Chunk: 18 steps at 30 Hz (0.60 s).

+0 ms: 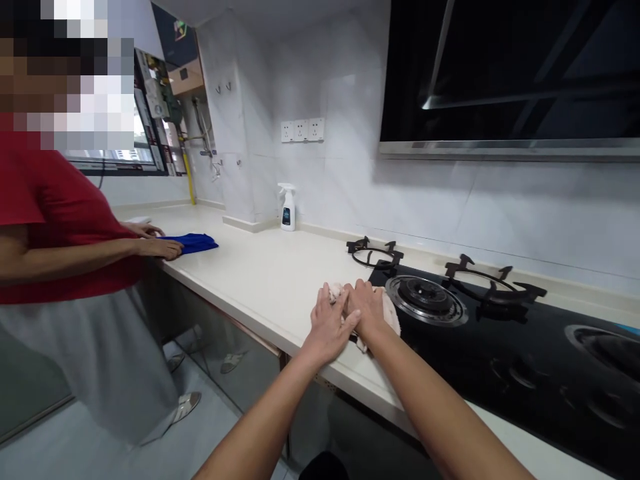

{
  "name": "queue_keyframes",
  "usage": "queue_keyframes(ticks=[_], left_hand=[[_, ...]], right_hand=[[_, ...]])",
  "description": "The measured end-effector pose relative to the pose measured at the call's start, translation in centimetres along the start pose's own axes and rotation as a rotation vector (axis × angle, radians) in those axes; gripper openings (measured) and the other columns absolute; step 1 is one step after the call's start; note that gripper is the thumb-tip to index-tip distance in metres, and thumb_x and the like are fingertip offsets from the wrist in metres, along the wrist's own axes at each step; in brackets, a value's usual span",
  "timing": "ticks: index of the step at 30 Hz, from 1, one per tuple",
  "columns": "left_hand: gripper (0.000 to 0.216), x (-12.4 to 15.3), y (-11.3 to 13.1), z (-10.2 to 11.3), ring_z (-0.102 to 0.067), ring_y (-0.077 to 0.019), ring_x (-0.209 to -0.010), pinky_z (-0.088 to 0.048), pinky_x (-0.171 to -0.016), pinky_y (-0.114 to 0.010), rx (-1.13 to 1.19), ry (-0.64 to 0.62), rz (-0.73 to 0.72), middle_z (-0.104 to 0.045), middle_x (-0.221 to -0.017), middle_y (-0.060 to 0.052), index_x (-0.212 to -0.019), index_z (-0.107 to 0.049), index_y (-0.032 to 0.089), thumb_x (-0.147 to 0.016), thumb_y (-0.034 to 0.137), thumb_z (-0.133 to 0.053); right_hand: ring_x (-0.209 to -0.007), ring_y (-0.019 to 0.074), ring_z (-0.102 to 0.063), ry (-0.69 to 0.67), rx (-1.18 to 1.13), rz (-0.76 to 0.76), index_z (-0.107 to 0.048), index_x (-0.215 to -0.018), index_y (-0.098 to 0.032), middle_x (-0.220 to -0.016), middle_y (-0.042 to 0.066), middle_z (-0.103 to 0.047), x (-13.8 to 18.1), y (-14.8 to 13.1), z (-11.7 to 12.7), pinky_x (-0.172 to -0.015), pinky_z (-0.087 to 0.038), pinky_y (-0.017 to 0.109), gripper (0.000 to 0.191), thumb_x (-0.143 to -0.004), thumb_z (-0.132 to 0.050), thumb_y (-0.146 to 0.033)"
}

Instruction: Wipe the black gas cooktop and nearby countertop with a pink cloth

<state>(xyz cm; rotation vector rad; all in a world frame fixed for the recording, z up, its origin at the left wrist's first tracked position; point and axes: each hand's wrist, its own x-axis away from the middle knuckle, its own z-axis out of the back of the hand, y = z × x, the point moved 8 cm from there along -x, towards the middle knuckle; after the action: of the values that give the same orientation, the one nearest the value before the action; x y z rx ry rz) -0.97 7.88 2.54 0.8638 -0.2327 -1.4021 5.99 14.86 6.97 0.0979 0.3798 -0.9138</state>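
A pale, crumpled cloth lies on the white countertop at the left edge of the black gas stove. My right hand presses down on this cloth, its fingers curled over it. Close beside it, my left hand grips the cloth's left part, with the thumb reaching toward my right hand. Much of the cloth is hidden beneath both hands. Just behind them, a black pan support rests off its burner near the wall.
A white spray bottle stands by the wall. At left, a person in a red top leans over the counter with hands on a blue cloth. A second pan support sits behind the stove; a range hood hangs above.
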Motion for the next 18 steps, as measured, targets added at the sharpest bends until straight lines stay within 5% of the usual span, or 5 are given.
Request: queue_keyframes(ticks=[7, 13, 18], left_hand=[[0.072, -0.7, -0.4, 0.4, -0.008, -0.0387, -0.159, -0.020, -0.122, -0.064, -0.136, 0.015, 0.024, -0.007, -0.173, -0.017, -0.161, -0.033, 0.025, -0.101, 0.064, -0.037], [0.065, -0.2, 1.2, 0.0, -0.040, -0.0338, -0.147, -0.027, -0.120, -0.055, -0.278, -0.089, -0.075, -0.050, -0.156, -0.015, -0.157, -0.041, 0.023, -0.104, 0.058, -0.030], [0.058, 0.3, 2.0, -0.4, -0.041, -0.0348, -0.146, -0.030, -0.118, -0.056, -0.424, -0.136, -0.131, -0.053, -0.154, -0.013, -0.144, -0.058, 0.026, -0.102, 0.062, -0.038]], right_hand=[[-0.123, 0.0253, -0.048, -0.004, 0.015, 0.086, -0.060, -0.129, -0.023, -0.129, 0.010, -0.058, 5.2, 2.5, 1.7, -0.108, -0.026, 0.042, 0.039, -0.106, -0.040, -0.048], [-0.121, 0.0271, -0.050, -0.038, 0.077, -0.087, -0.062, -0.130, -0.022, -0.128, 0.013, -0.059, 11.9, 12.4, 4.3, -0.103, -0.031, 0.041, 0.039, -0.105, -0.043, -0.044], [-0.122, 0.0304, -0.050, -0.085, 0.160, -0.291, -0.066, -0.126, -0.016, -0.124, 0.019, -0.060, 13.5, 18.8, 4.7, -0.100, -0.035, 0.041, 0.041, -0.105, -0.041, -0.041]])
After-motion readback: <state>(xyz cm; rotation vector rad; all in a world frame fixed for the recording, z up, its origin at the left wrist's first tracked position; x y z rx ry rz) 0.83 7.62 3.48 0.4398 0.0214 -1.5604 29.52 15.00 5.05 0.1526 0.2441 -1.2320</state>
